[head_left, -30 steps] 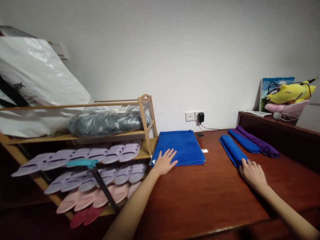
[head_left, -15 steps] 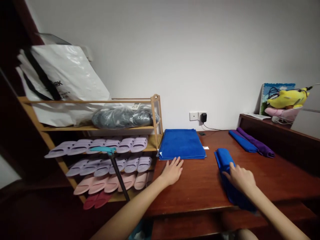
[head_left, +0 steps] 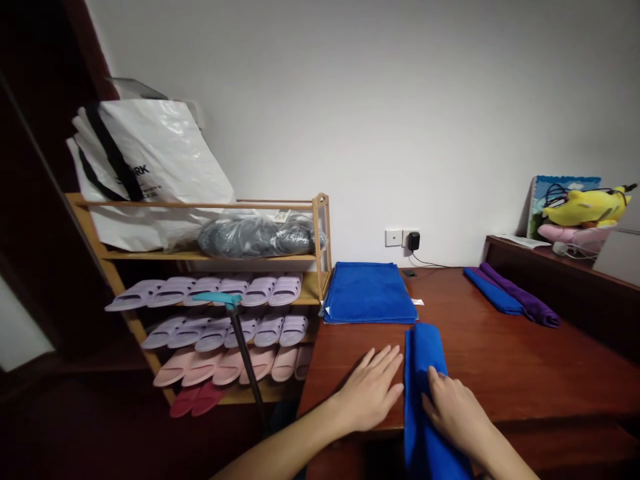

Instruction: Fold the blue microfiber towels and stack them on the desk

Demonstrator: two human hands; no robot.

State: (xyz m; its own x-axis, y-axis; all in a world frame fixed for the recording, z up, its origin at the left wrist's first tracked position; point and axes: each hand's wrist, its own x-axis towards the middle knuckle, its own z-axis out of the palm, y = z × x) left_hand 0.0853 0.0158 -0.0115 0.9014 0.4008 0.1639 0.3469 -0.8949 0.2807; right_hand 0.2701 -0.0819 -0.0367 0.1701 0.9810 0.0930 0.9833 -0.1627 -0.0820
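Note:
A long folded blue towel (head_left: 423, 400) lies on the table and reaches over its front edge, the near end leaving the picture. My right hand (head_left: 453, 410) is on its right side, fingers curled and closed on the cloth. Just left of the towel is my left hand (head_left: 373, 390), open, palm down, fingers outstretched and holding nothing. Its thumb is close to the towel's left edge. Behind my left hand sits a flat stack of folded blue towels (head_left: 370, 292). Farther right lie a rolled blue towel (head_left: 493, 291) and a rolled purple towel (head_left: 520, 295), side by side.
Left of the table (head_left: 500, 373) stands a wooden rack (head_left: 323, 247) with slippers (head_left: 270, 327), a white bag (head_left: 155, 153) and a plastic-wrapped bundle (head_left: 260, 235). A handle with a teal top (head_left: 217, 298) leans before it. A yellow plush toy (head_left: 585, 207) rests on the right-hand ledge.
My right hand has brought the folded blue towel left and nearer. My left hand has moved from the stack's front edge toward me and to the right, beside that towel. The view has shifted slightly.

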